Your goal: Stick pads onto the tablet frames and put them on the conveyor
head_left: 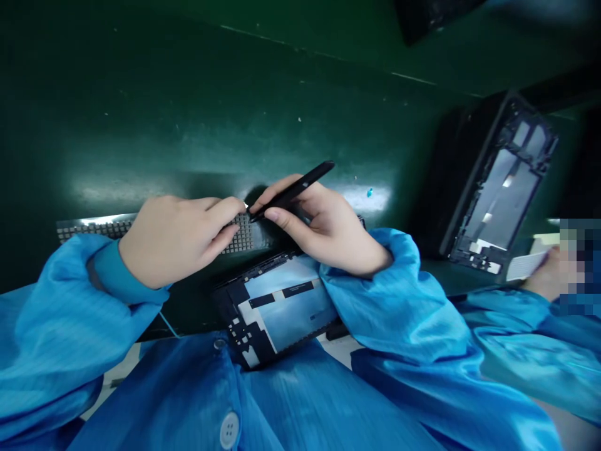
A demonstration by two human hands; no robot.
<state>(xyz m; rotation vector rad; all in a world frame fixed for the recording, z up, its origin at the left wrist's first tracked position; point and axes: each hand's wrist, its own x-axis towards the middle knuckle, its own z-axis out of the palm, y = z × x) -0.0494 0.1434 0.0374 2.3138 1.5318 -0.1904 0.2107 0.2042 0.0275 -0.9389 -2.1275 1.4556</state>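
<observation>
My left hand [181,238] lies across a strip sheet of small grey squares [243,235], its fingers curled and closed on the sheet. A tiny white bit shows at its index fingertip. In my right hand [328,225] is a slim black pointed tool [300,186], gripped like a pen; whether it is tweezers cannot be told. The tool's tip meets the sheet's right part, close to my left fingertips. Below the hands, a dark phone-like frame [291,313] with a pale blue-grey panel lies tilted against my body, partly under my right sleeve.
A stack of similar dark frames [502,194] stands at the right on the green table [188,113]. A small blue scrap [370,192] lies right of my right hand. Another person's hand [544,275] is at the far right beside a white ridged piece [526,265].
</observation>
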